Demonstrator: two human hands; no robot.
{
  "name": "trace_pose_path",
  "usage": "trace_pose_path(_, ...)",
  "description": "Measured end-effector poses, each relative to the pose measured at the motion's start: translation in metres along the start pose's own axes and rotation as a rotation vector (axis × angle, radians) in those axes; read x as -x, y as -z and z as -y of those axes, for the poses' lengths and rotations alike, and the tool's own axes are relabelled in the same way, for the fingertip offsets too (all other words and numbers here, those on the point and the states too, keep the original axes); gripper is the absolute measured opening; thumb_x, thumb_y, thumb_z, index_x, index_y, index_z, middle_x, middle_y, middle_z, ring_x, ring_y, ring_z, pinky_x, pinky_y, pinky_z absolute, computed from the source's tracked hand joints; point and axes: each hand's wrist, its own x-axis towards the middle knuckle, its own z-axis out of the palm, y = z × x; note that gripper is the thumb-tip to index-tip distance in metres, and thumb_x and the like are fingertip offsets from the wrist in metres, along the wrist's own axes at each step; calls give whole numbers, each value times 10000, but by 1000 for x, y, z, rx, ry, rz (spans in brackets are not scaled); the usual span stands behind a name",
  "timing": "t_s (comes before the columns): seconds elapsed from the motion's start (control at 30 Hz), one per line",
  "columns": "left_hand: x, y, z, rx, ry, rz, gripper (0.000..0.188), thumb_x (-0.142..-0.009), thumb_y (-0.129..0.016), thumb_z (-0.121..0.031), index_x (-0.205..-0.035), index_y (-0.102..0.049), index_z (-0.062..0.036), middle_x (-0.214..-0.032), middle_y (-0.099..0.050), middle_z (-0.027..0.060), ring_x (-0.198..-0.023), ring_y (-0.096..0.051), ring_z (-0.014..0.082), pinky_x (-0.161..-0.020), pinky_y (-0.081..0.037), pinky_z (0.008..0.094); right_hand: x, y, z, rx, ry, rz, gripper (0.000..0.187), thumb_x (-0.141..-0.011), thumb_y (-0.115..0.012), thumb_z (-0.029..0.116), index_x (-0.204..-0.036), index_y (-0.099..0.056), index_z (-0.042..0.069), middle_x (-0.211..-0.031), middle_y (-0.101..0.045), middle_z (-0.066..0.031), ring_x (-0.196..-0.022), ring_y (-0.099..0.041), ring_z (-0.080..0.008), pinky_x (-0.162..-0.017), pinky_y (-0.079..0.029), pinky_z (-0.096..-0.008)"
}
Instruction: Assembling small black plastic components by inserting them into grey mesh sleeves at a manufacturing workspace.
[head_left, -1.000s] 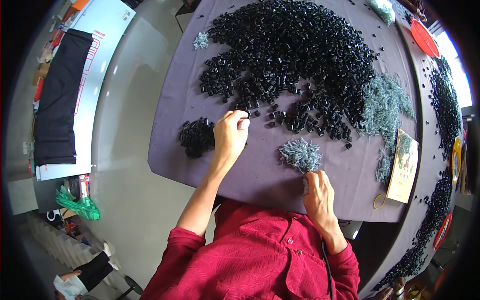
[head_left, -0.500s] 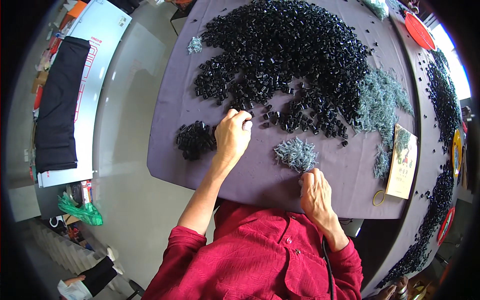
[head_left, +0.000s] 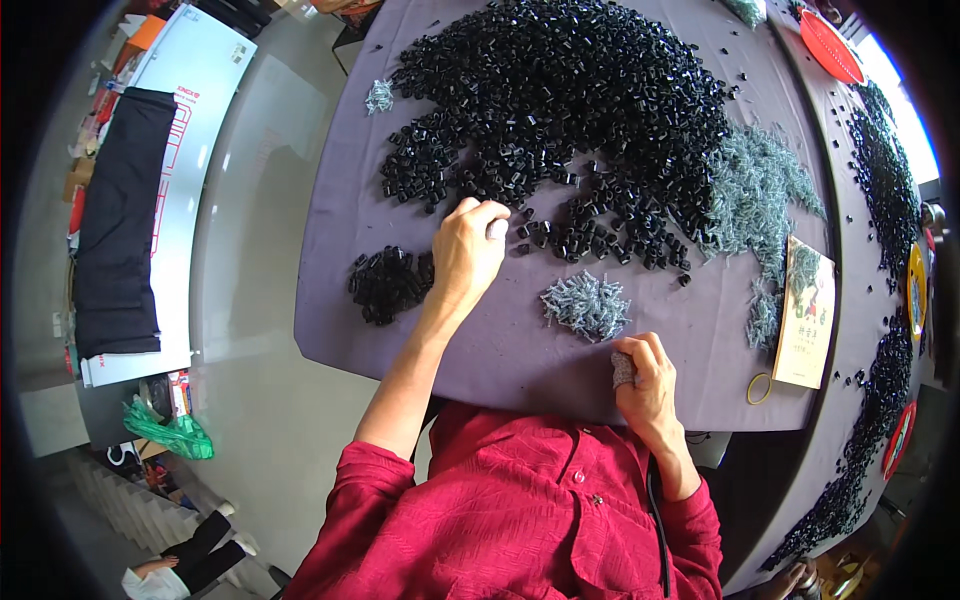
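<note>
My left hand [head_left: 468, 252] is over the purple-grey tablecloth at the near edge of a big pile of small black plastic pieces [head_left: 560, 90]. Its fingers are pinched together, and their tips hide whatever is between them. Close to its wrist lies a smaller heap of black pieces [head_left: 385, 287]. My right hand [head_left: 648, 388] is near the table's front edge, fingers curled in, with a grey wrapping [head_left: 623, 369] around one finger. Just beyond it sits a small heap of grey metal nails or screws [head_left: 586, 306]; I cannot tell which. Whatever the right fingers hold is hidden.
A larger spread of grey nails or screws [head_left: 755, 195] lies at the right, beside a booklet [head_left: 803, 325] and a yellow ring [head_left: 759, 389]. Another table with black pieces [head_left: 880, 370] and a red basket [head_left: 832, 48] stands further right. A person [head_left: 185, 560] shows at lower left.
My right hand has moved slightly right, away from the small grey heap, and the finger wrapping now shows. My left hand stays pinched by the black pile. The whole view has shifted a little.
</note>
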Motion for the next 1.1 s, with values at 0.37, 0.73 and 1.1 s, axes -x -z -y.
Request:
trace_pose_path(0.37,10,1,2,42,17,74,94,-748,-648,-34,-839,-657,-51,-793,-617,128,-708,-616,300,-634,-483,376,-2,0,-4,-2,61,-23,410,-554,-527,-122,-922,-597,43,-858,-562,-135,-776,-575,-343,-661,-494,-398)
trace_pose_path(0.73,13,-44,-55,68,-313,78,103,-772,-644,-32,-870,-671,-51,-835,-624,106,-728,-633,270,-648,-512,342,-7,13,-6,-68,12,-74,416,-573,-451,-138,-938,-566,23,-902,-535,-168,-801,-561,-383,-699,-483,-399)
trace_pose_path(1.1,-2,-91,-74,-14,-323,21,141,-799,-547,-29,-866,-660,-80,-832,-557,113,-695,-615,274,-591,-514,375,-7,4,-7,-36,31,-35,401,-570,-472,-127,-926,-570,28,-887,-545,-152,-780,-571,-370,-677,-487,-398)
